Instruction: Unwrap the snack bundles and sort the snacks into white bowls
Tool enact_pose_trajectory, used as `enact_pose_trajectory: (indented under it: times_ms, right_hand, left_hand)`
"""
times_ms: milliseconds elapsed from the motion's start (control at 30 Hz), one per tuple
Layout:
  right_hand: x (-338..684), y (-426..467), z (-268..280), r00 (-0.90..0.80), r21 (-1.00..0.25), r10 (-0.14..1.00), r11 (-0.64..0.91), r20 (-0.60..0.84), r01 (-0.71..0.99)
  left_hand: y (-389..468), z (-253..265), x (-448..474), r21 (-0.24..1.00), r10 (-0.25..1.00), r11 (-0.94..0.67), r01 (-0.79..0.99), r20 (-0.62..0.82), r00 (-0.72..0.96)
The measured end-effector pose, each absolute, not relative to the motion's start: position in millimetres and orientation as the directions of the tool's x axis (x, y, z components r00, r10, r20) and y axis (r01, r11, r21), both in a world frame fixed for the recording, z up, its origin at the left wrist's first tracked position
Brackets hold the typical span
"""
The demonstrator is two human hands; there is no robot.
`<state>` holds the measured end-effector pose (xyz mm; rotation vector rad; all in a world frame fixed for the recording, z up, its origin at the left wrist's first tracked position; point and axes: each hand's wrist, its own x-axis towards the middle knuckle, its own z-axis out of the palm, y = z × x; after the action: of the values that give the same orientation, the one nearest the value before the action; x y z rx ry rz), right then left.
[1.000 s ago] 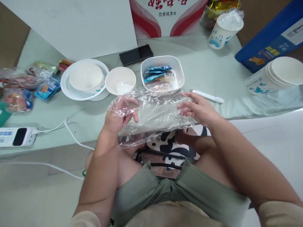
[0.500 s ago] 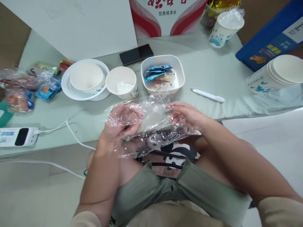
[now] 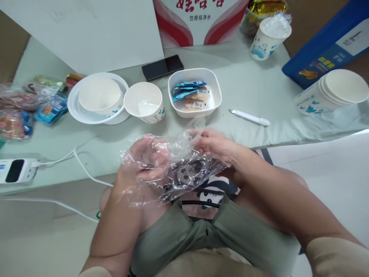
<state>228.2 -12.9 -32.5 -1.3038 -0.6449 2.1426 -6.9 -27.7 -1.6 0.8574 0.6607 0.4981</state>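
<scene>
A crinkled clear plastic bag [image 3: 180, 148] stretches between my hands, over my lap at the table's front edge. Film covers my left hand [image 3: 150, 156], whose fingers curl around part of the bag. Its upper right side is pinched in the fingers of my right hand [image 3: 211, 143]. Through the film the panda-print cloth [image 3: 188, 173] on my lap shows. Just beyond the bag stands a white square tub [image 3: 215, 96] with several small blue and clear packets [image 3: 190, 92] in it. A paper cup [image 3: 144, 98] holding a scrap of clear plastic is left of the tub.
A white bowl [image 3: 73, 102] with a paper bowl inside, a phone [image 3: 163, 67] and a white utility knife [image 3: 250, 117] lie on the table. Snack packs [image 3: 50, 109] and a power strip [image 3: 19, 171] are left; stacked cups [image 3: 315, 94] and a blue bag [image 3: 317, 50] right.
My right hand has moved left and inward, closing on the bag. The bag is more bunched, and my left hand has sunk slightly. The whole view has shifted a little.
</scene>
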Motion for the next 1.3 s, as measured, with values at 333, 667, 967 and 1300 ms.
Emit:
enact_pose_trajectory:
  times_ms: [333,667,967,1300]
  right_hand:
    - [237.5,-19.8,-37.2,-0.19,-0.843,0.874,-0.484,-0.448,-0.237]
    - [288.1,-28.3,-26.7,-0.085,-0.976,0.972,-0.218,-0.219,0.017]
    - [297.8,-26.9,-25.8,0.016,-0.993,0.998,-0.058,-0.056,0.107]
    - [311.2,-28.8,-24.5,-0.028,-0.999,0.999,0.014,0.015,-0.052]
  left_hand:
    - [-12.7,4.9,-26.0,0.837,0.723,0.38,-0.393,-0.004,0.691]
    - [-2.4,0.3,-25.2,0.981,0.967,0.186,-0.05,-0.174,0.185]
    - [4.6,-4.3,-24.1,0.971,0.978,0.113,-0.21,-0.072,0.195]
    - [8.4,-4.3,-23.5,0.968,0.98,0.054,-0.246,-0.004,0.198]
